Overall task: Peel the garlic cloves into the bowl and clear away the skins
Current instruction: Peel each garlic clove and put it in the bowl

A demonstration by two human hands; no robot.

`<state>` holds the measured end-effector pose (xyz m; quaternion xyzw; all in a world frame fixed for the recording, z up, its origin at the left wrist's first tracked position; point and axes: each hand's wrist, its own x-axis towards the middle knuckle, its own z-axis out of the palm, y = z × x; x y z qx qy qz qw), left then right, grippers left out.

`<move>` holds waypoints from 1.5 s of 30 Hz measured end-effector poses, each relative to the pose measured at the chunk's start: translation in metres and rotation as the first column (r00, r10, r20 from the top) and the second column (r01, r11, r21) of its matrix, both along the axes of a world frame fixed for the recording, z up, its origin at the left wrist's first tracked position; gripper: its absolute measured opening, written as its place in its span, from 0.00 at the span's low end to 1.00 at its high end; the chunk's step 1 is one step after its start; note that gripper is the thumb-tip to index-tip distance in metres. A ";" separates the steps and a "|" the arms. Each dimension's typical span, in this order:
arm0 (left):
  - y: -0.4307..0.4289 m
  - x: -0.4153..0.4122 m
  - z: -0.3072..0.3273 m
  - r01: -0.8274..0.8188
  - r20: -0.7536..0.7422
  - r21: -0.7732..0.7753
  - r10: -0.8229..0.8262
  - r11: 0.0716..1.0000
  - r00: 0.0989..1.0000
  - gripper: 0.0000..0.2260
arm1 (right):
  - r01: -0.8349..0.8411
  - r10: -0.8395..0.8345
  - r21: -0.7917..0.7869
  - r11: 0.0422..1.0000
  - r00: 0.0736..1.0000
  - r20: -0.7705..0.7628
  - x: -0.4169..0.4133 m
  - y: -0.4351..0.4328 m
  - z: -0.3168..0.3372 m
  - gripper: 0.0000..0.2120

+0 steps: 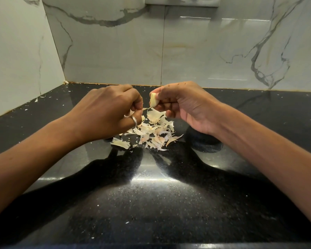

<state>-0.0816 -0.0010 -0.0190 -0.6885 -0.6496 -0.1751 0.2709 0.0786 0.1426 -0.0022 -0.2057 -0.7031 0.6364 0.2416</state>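
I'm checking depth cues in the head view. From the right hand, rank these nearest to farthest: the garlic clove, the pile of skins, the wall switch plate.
1. The garlic clove: pinched at the fingertips of the right hand itself.
2. The pile of skins: on the counter, below the hand and to its left.
3. The wall switch plate: high on the back wall, far behind.

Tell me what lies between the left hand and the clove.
In the head view, a thin strip of skin runs from the left hand to the clove.
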 end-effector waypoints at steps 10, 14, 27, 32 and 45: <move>-0.001 -0.002 0.001 -0.012 -0.012 0.023 0.013 1.000 1.000 0.05 | -0.037 0.034 0.065 0.997 0.998 0.047 0.000 0.001 -0.002 0.08; -0.001 0.002 0.002 -0.025 0.095 0.067 0.019 0.997 0.995 0.13 | -0.060 0.057 0.072 0.996 0.997 0.050 0.000 0.001 -0.002 0.08; 0.006 0.014 0.001 -0.046 0.518 0.067 0.004 0.997 0.855 0.07 | -0.154 0.156 0.047 0.987 0.987 -0.034 -0.006 -0.002 -0.008 0.07; 0.006 0.017 0.000 -0.070 0.560 0.072 0.018 0.995 0.828 0.06 | -0.128 0.134 0.124 0.984 0.990 -0.045 -0.010 -0.002 -0.014 0.07; 0.007 0.014 0.000 -0.074 0.638 0.114 -0.016 0.991 0.770 0.03 | -0.113 0.143 0.359 0.927 0.988 -0.058 -0.013 0.001 -0.020 0.10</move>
